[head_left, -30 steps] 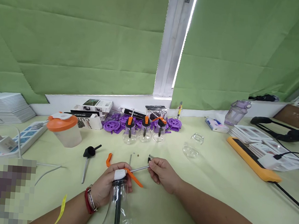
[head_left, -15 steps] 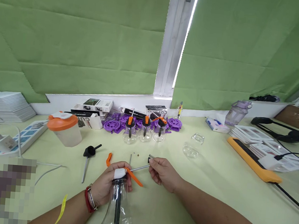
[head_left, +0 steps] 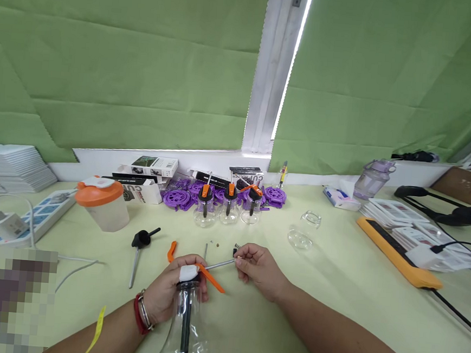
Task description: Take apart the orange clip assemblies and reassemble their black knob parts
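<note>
While green sheeting (head_left: pixel 126 64) covers most of the wall, split by a pale upright frame (head_left: pixel 262 91), down below it's one smooth-looking pale yellow-green table (head_left: pixel 342 272) with stuff lined up along its back edge. Front and centre is a big clear bottle (head_left: pixel 196 325), base cut off by the bottom of the view. The left hand (head_left: pixel 165 293) is wrapped around the bottle's top, fingers closed about the white piece (head_left: pixel 189 273) there, probably so it doesn't wobble. The right hand (head_left: pixel 263 271) has thumb and fingers pinched together at the far end of a thin metal rod (head_left: pixel 219 264), which I'd guess gives decent control of the angle. Three small dispensers (head_left: pixel 205 207) stand in a row at the back, likely parked out of the way. An orange lever (head_left: pixel 213 281) slants out beside the rod, and a tiny dark spring (head_left: pixel 237 247) sits just beside the right fingertips; can't tell if they touch.
</note>
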### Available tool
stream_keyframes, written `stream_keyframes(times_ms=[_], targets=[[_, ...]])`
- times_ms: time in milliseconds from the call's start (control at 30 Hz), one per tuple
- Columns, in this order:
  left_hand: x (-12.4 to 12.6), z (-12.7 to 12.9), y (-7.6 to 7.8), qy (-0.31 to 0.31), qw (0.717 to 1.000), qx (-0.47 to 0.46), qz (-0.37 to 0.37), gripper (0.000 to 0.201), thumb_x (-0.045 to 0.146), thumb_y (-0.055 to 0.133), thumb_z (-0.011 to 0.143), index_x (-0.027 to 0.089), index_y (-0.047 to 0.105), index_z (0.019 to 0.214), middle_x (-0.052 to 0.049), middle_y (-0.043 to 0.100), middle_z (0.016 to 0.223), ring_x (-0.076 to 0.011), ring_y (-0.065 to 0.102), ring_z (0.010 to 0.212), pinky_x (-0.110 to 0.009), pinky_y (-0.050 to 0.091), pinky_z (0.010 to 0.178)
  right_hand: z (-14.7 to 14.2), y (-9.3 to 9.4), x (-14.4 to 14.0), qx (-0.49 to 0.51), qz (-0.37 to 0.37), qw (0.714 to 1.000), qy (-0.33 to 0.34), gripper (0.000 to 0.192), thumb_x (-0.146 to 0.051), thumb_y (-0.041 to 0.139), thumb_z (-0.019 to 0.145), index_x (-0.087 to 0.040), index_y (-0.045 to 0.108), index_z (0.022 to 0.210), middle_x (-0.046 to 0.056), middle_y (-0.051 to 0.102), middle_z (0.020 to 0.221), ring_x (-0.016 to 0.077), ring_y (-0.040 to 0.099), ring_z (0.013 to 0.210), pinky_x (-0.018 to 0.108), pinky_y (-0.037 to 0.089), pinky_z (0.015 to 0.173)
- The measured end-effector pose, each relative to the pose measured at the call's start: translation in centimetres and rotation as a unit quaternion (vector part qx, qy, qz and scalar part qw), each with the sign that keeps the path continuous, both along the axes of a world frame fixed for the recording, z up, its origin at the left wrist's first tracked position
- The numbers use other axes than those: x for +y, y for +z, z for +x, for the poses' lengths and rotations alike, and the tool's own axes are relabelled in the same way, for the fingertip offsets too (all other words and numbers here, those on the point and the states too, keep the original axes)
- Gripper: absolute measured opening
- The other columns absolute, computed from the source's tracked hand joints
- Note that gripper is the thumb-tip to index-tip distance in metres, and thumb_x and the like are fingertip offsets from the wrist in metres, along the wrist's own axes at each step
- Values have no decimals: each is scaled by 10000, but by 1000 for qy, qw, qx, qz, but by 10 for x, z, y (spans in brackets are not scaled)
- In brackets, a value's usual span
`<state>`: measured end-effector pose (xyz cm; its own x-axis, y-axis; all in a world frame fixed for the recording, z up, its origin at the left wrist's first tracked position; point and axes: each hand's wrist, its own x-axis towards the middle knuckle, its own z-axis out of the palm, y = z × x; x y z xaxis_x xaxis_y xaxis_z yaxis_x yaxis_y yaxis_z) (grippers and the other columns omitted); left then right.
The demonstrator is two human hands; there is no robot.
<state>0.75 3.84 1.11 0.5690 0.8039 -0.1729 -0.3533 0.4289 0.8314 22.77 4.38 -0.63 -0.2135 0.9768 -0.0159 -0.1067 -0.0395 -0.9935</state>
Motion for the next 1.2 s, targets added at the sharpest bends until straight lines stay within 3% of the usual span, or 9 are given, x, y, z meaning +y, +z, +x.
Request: stream_keyframes(times_ms=[200, 300, 467, 533, 633, 833, 967, 1100, 1200], targets=[[2, -3, -2, -47, 999, -2, 20, 238, 285, 626, 640, 110, 632, 801, -81, 641, 566, -181, 589, 488, -290, 465, 506, 6, -2, 7, -206, 110, 970, -69, 233, -378, 522, 814, -173, 625, 857, 20, 590, 691, 127, 528, 597, 263, 423, 570], [2, -5, -3, -96, 995, 8, 31, 280, 297, 638, 595, 88, 656, 781, -90, 635, 541, -155, 554, 433, -229, 406, 425, 3, 1, 9, -396, 232, 888, -42, 201, -251, 468, 855, -197, 657, 897, 48, 620, 886, 156, 553, 800, 281, 413, 725], [0, -6, -4, -138, 990, 18, 36, 295, 290, 633, 576, 71, 684, 767, -82, 621, 522, -129, 530, 419, -193, 343, 394, -20, 11, 20, -630, 306, 712, 54, 185, -135, 478, 822, -172, 655, 783, 68, 604, 833, 183, 515, 831, 287, 359, 711], [0, -6, -4, -143, 989, 21, 35, 305, 285, 628, 577, 73, 691, 788, -81, 624, 529, -127, 531, 421, -190, 333, 392, -30, 14, 27, -664, 319, 672, 77, 162, -89, 502, 775, -157, 649, 776, 76, 598, 819, 188, 504, 814, 290, 346, 697], [0, -8, -5, -142, 989, 20, 43, 312, 278, 624, 565, 76, 695, 792, -81, 628, 526, -131, 536, 420, -191, 335, 388, -40, 17, 34, -681, 325, 650, 89, 162, -58, 512, 731, -140, 649, 759, 81, 595, 804, 196, 499, 801, 293, 336, 674], [1, -9, -9, -142, 988, 25, 56, 323, 291, 607, 581, 81, 698, 808, -93, 650, 580, -134, 539, 438, -196, 353, 403, -43, 7, 39, -684, 306, 657, 80, 170, -93, 505, 772, -146, 665, 747, 82, 599, 805, 192, 505, 797, 285, 334, 657], [0, -8, -3, -130, 989, 27, 65, 311, 288, 620, 565, 74, 694, 778, -78, 626, 547, -123, 516, 443, -186, 317, 409, -40, 4, 40, -656, 287, 696, 62, 220, -183, 473, 851, -156, 676, 769, 75, 606, 808, 180, 525, 809, 276, 351, 697], [-3, -9, 13, -57, 994, 23, 89, 299, 318, 663, 572, 82, 674, 756, -58, 599, 535, -119, 506, 482, -198, 332, 463, -32, 14, 36, -566, 255, 784, 17, 229, -214, 457, 872, -172, 677, 822, 70, 614, 871, 171, 541, 854, 268, 371, 759], [-5, -9, 25, 83, 989, 14, 124, 303, 362, 659, 647, 122, 644, 832, -46, 610, 616, -128, 518, 571, -208, 364, 527, -24, 25, 24, -419, 204, 885, -8, 276, -324, 423, 891, -175, 654, 871, 70, 616, 881, 174, 549, 842, 289, 394, 771]])
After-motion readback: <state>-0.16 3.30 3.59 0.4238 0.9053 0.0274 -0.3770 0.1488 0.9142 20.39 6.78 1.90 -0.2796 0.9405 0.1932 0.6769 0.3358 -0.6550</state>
